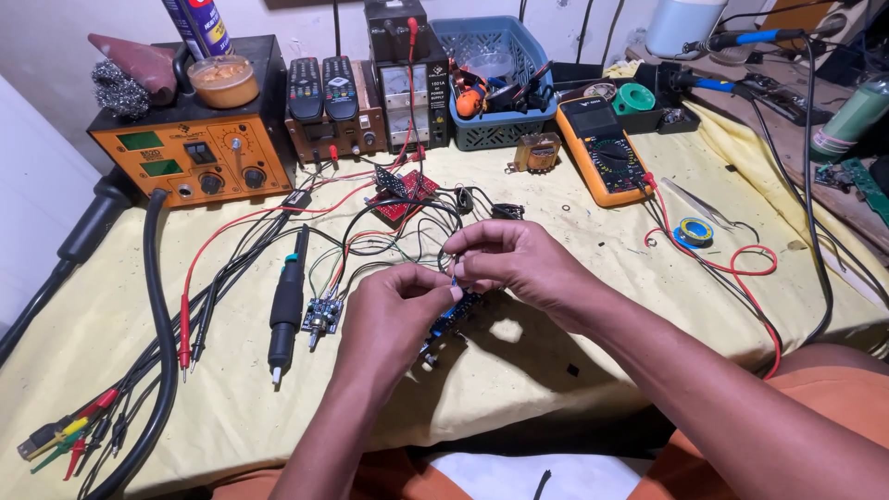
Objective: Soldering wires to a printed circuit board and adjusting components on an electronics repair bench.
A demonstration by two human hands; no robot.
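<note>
Yellow-clothed bench (pixel 574 352) | blue circuit board (pixel 454 319) apparently pinched between left hand (pixel 394 315), right hand (pixel 514 264)

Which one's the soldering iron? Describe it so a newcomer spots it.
Start at the orange station at the table's back left and follow its cables down the yellow cloth. The soldering iron lies there, left of the left hand: a thick black wand, white-tipped, unlike the thin wires around it.
</note>
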